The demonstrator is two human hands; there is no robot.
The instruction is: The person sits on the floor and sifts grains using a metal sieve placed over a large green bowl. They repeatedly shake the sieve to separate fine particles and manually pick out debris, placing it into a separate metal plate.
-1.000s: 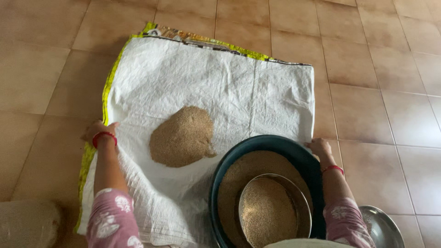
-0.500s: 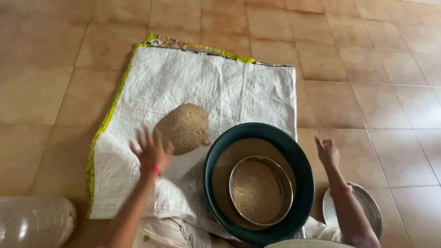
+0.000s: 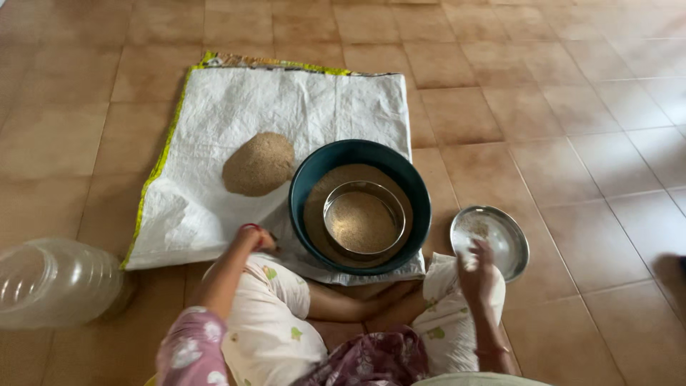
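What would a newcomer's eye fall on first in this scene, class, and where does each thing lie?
First the dark teal basin on the white woven sack, holding brown grain and a round metal sieve. Left of it a loose mound of grain sits on the sack. The right hand reaches into a steel plate on the tiled floor.

Basin (image 3: 304, 187) blocks centre, floor (image 3: 586, 129) right open

left hand (image 3: 259, 238) low; right hand (image 3: 476, 262) outstretched

Soft even daylight, faint shadows, mild glare on steel plate (image 3: 490, 241), slight motion blur.
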